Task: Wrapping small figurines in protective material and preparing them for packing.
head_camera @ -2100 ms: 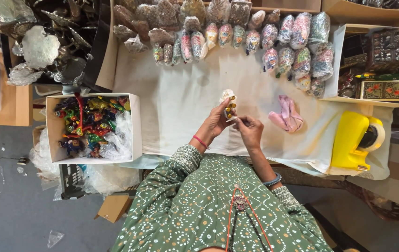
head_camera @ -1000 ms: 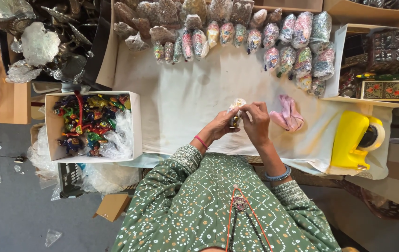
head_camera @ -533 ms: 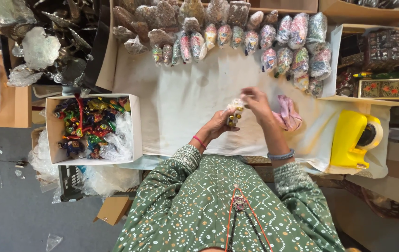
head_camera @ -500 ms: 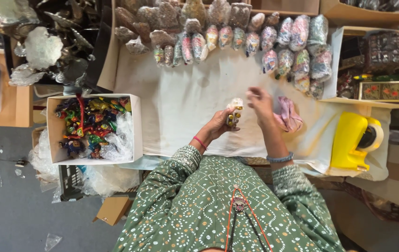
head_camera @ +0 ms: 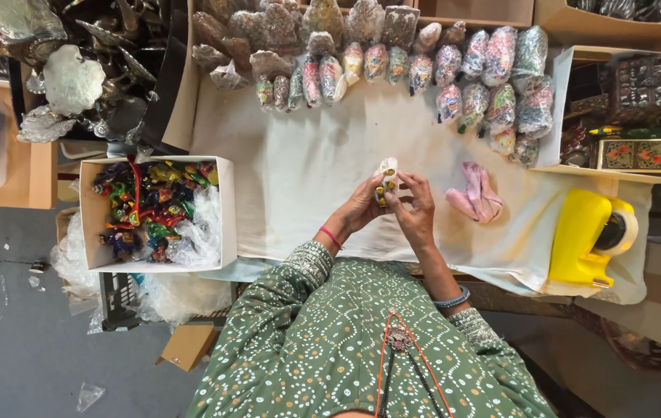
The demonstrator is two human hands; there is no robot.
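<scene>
Both hands meet over the white cloth-covered table (head_camera: pixel 307 162). My left hand (head_camera: pixel 361 205) and my right hand (head_camera: pixel 416 209) together hold a small figurine wrapped in clear plastic (head_camera: pixel 385 179), with yellow and dark spots showing through. The right fingers press on its side; the left fingers cup it from below. A pink cloth (head_camera: pixel 476 193) lies just right of my right hand.
A white box of colourful figurines and plastic wrap (head_camera: pixel 152 213) stands at the left. Rows of wrapped figurines (head_camera: pixel 423 66) line the far edge. A yellow tape dispenser (head_camera: pixel 590 236) sits at the right, decorated boxes (head_camera: pixel 644 151) beyond it. Metal ornaments (head_camera: pixel 75 70) fill the top left.
My right hand had reached out toward the pink cloth; it has come back onto the wrapped figurine. The left hand kept holding the figurine in about the same place.
</scene>
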